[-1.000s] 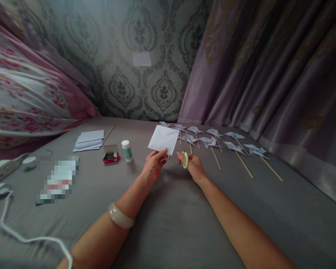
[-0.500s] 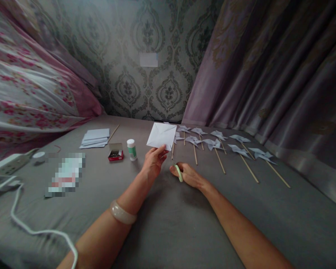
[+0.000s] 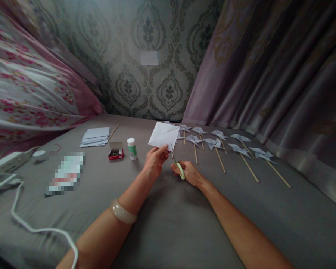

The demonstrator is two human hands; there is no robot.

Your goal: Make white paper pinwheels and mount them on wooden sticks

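Note:
A white square of paper [image 3: 162, 135] with diagonal crease lines is pinched at its lower edge by my left hand [image 3: 156, 160], thumb on top. My right hand [image 3: 189, 173] is closed round the pale green handles of a pair of scissors [image 3: 180, 170]. The scissor blades point up at the paper's lower right corner, and one blade shows over the white sheet. Whether they are cutting at this instant I cannot tell. Behind the paper and to its right lie several white paper pinwheels [image 3: 212, 143] on wooden sticks.
Left of my hands stand a glue stick [image 3: 132, 149] and an open red box [image 3: 116, 153] of small metal pieces. Farther left are stacked white paper [image 3: 94, 137], a wooden stick [image 3: 114, 132], a blurred packet [image 3: 67, 173], a power strip [image 3: 9, 164] and a white cable [image 3: 39, 231].
The paper and both hands have shifted slightly to the right. The scissors have tilted a little, and a blade now shows against the paper near its lower right corner.

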